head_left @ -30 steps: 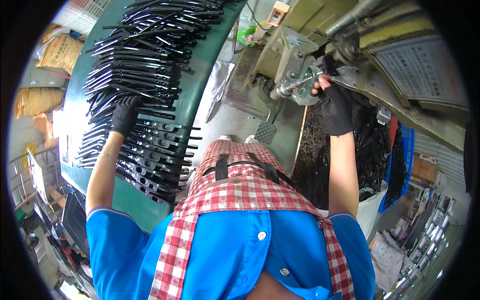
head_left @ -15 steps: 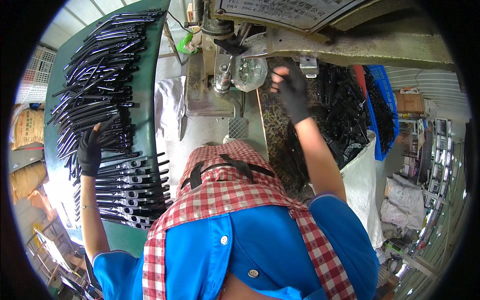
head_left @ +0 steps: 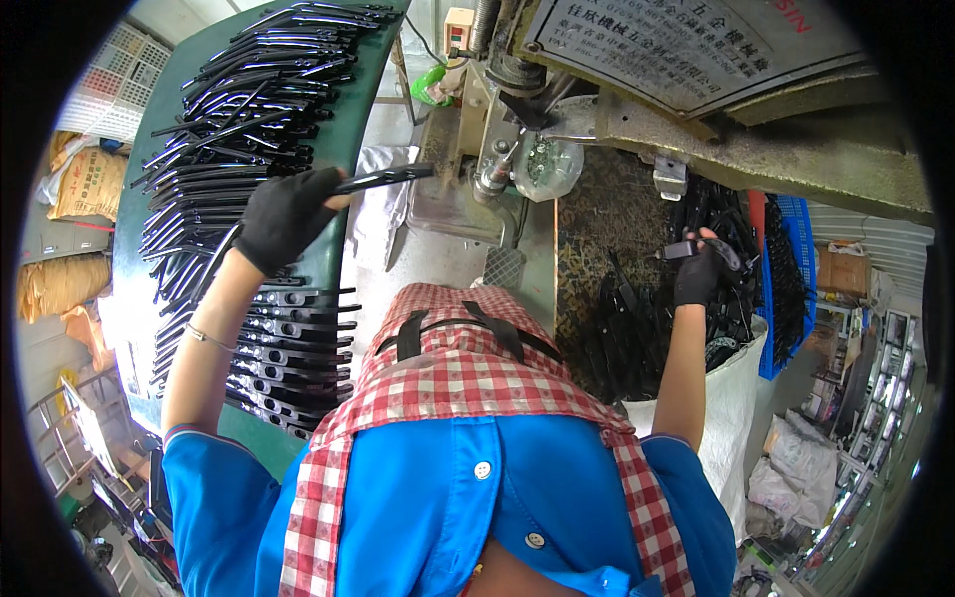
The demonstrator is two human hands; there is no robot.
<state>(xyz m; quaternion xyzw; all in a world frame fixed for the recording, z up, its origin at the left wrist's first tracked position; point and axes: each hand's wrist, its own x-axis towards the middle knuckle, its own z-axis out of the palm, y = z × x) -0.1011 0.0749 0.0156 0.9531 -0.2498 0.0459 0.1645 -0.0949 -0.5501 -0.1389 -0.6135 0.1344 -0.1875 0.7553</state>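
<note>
"So, how does the left hand (head_left: pixel 288 221) hold that black rod (head_left: pixel 390 178)?"

"Pinched near one end, perhaps leaving the far end unobstructed."

"And the right hand (head_left: pixel 698 275)?"

"Fingers curled around a black bracket (head_left: pixel 734 255), above loose black parts (head_left: pixel 629 333), probably heaped within reach."

"Those other rods (head_left: pixel 234 164)?"

"Rowed across the green table (head_left: pixel 343 139), likely for easy picking."

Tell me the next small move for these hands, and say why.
Probably bring the right hand inward, carrying its black part toward the black rod. The left hand already holds that rod out, free end pointing toward the machine, while the part is over by the pile on the right, well apart from it.
</note>
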